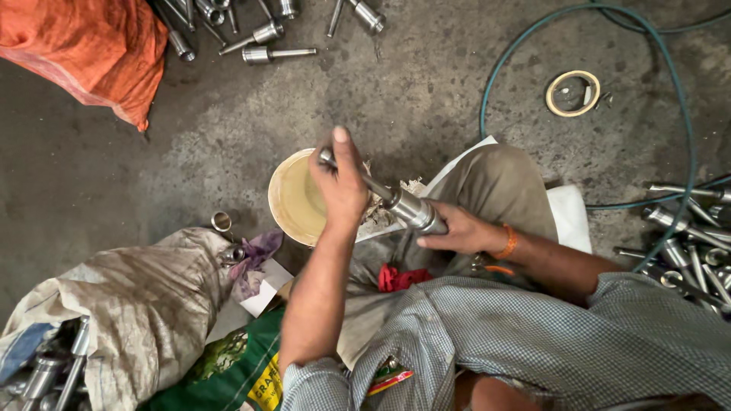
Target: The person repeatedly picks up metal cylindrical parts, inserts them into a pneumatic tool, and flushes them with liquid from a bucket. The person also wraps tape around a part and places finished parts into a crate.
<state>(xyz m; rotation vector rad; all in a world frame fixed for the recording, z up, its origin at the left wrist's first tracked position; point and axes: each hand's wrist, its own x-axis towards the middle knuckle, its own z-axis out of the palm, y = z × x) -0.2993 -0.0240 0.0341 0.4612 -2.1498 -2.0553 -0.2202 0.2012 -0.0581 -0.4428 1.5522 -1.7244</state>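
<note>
Both hands grip the steel shaft [396, 199], left hand [340, 183] on its thin end, right hand [455, 230] on the thick barrel; hold it steady above the cream bowl [293, 202].

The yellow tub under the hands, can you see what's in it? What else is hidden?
From the head view:
- Yellow tub: its right side is covered by the left hand, so any contents cannot be told.
- Metal part: its thin tip is hidden in the left hand, its thick end under the right hand.
- Grey sack: the cloth covers most of its contents.
- Metal pieces at right: cut off by the frame edge.
</note>
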